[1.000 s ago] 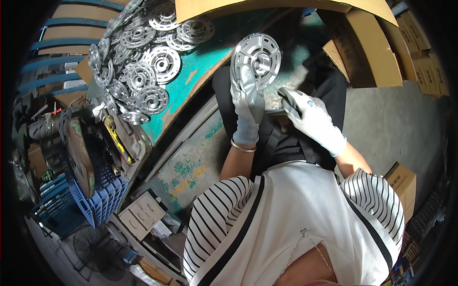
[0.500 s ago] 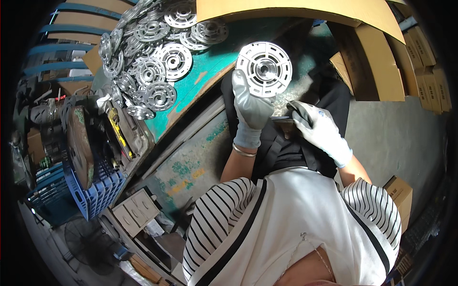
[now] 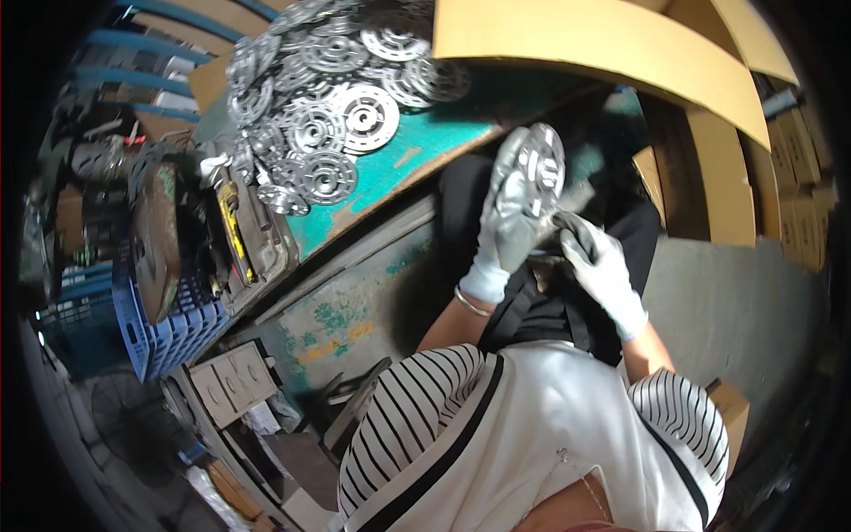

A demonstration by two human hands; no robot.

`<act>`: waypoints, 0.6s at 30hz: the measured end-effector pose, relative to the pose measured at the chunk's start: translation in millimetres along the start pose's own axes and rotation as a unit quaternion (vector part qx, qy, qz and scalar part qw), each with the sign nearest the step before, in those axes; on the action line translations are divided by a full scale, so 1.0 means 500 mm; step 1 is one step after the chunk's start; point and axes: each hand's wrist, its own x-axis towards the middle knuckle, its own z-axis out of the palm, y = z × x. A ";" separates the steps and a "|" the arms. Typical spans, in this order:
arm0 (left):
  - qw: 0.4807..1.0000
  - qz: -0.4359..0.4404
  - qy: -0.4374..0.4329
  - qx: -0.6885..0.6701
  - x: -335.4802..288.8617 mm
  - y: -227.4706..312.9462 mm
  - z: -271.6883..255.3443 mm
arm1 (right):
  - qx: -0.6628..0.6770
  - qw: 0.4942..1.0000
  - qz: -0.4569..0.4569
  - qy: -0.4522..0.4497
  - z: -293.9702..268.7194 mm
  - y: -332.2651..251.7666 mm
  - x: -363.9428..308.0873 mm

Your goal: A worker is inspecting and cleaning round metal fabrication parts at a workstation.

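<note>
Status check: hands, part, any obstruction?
Left hand gripping metal disc, tilted. Right hand curled nearby, contents unclear. Disc pile on green bench, not obstructing.

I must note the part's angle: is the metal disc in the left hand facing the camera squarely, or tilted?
Tilted: the slotted metal disc in the left hand shows as a narrow ellipse.

Beyond the left hand (image 3: pixel 507 229), passage is being blocked by the cardboard box (image 3: pixel 585 31); to that hand's left, by the heap of metal discs (image 3: pixel 330 115) on the green bench (image 3: pixel 390 173). Between the 2 hands a narrow gap is being left; right of the right hand (image 3: pixel 605 268), room is being left over the grey floor (image 3: pixel 705 293).
</note>
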 end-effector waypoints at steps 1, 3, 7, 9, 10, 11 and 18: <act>1.000 0.008 -0.006 -0.023 0.000 0.001 0.010 | 0.051 0.998 0.022 0.030 0.005 -0.006 0.001; 1.000 0.016 -0.010 0.013 -0.002 -0.003 0.027 | 0.021 0.996 0.084 -0.001 -0.006 -0.021 0.003; 0.981 0.040 0.039 0.187 0.003 0.006 -0.030 | 0.000 0.999 -0.005 -0.053 0.014 -0.013 0.012; 0.882 0.192 0.043 0.427 0.041 0.041 -0.057 | 0.056 0.995 0.076 -0.029 -0.001 -0.013 0.023; 0.866 0.223 0.049 0.446 0.065 0.064 -0.061 | 0.071 0.994 0.086 -0.016 -0.014 0.003 0.027; 0.847 0.253 0.053 0.464 0.090 0.098 -0.065 | 0.089 0.992 0.094 -0.003 -0.022 0.013 0.032; 0.382 0.263 -0.066 0.883 0.323 0.342 -0.119 | 0.126 0.984 -0.038 0.123 -0.097 -0.067 0.145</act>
